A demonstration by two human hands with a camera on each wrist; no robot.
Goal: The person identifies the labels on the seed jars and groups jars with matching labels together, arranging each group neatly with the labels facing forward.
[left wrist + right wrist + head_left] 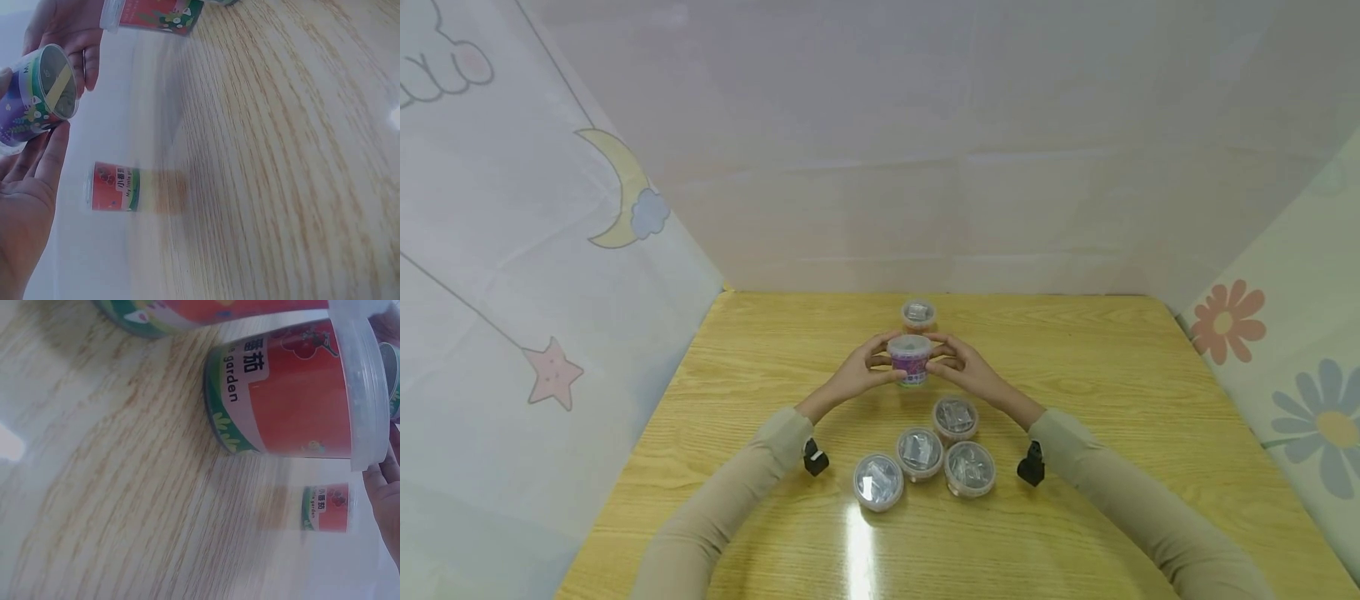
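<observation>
Both hands hold a purple-labelled lidded plastic cup (911,365) between them, up off the table. My left hand (856,372) grips one side, thumb in front and fingers curved round it. From the other side, my right hand (967,369) grips it the same way. In the left wrist view, the raised cup (24,103) shows its clear base, with a pale strip inside. Behind the hands stands a red-labelled cup (918,314) with a clear lid. The right wrist view shows only part of the right hand (385,494), partly hidden by a near red cup (300,394).
Nearer the person stand several lidded cups, among them a left one (878,482), a middle one (919,454), a right one (970,469) and one behind it (956,418). The wooden table (760,350) meets a pale cloth wall (880,225) at the back.
</observation>
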